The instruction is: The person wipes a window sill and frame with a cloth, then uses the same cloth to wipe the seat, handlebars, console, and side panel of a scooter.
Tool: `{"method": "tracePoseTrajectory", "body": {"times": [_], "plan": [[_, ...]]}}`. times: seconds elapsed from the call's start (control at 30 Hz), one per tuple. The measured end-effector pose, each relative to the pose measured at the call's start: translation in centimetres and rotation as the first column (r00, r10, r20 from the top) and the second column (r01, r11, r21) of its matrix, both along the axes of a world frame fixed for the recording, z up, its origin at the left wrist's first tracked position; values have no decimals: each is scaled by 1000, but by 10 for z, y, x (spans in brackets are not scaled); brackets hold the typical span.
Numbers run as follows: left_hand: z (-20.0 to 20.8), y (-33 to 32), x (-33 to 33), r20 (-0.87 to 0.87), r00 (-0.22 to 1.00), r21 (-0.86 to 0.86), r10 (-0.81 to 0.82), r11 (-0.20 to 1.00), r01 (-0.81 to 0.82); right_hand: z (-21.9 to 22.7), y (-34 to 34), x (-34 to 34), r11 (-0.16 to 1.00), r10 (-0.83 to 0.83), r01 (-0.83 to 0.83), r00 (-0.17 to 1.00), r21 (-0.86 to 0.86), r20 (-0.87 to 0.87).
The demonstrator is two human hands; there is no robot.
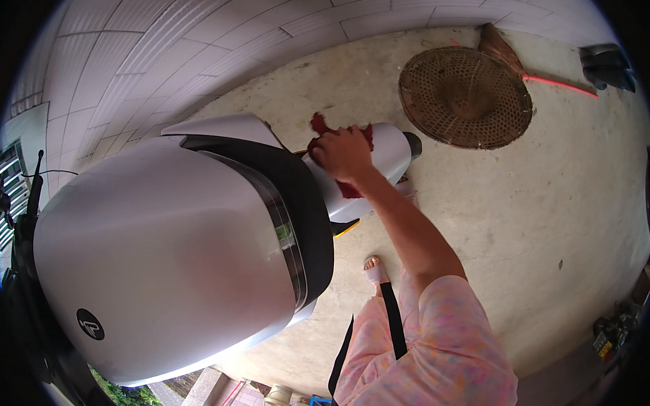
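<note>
My right hand point(345, 153) is closed over a dark red cloth point(350, 190), pressing it on the pale silver rear part point(391, 152) of what looks like a scooter. Cloth edges stick out above and below the fingers. To the left of this hand bulges a large, glossy silver case point(162, 251), like a top box, with a black band point(308, 225) round its right side and a round black badge. My left hand is out of the picture.
A round woven basket point(464, 98) lies on the concrete floor point(526, 217) at the far right, beside a broom point(502, 50) with a red handle. Dark boots point(606, 66) stand by the tiled wall point(262, 33). A bucket point(278, 396) shows at the lower edge.
</note>
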State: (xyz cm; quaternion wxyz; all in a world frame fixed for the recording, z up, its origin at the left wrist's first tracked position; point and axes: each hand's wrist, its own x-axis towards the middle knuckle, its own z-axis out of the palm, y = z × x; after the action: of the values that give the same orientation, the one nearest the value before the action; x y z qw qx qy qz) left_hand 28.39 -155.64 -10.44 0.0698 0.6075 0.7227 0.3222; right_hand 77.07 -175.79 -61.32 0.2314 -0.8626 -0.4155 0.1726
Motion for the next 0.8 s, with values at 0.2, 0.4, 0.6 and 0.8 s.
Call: {"method": "tracePoseTrajectory", "body": {"times": [0.2,0.4,0.6,0.8], "plan": [[5,-3,-4,7,1000,8,-19,1000,19,23,-15,-53,988,-17,2,995,153,95],[10,-5,-8,5,999,15,-45,999,45,2,-52,-120,943,-192,127,962,308,193],[18,-15,-5,-12,998,37,-61,997,62,-62,-72,-181,806,-421,348,905,478,51],[13,-1,-8,-15,996,16,-90,996,90,-63,-54,-208,537,-641,766,643,354,-419]]}}
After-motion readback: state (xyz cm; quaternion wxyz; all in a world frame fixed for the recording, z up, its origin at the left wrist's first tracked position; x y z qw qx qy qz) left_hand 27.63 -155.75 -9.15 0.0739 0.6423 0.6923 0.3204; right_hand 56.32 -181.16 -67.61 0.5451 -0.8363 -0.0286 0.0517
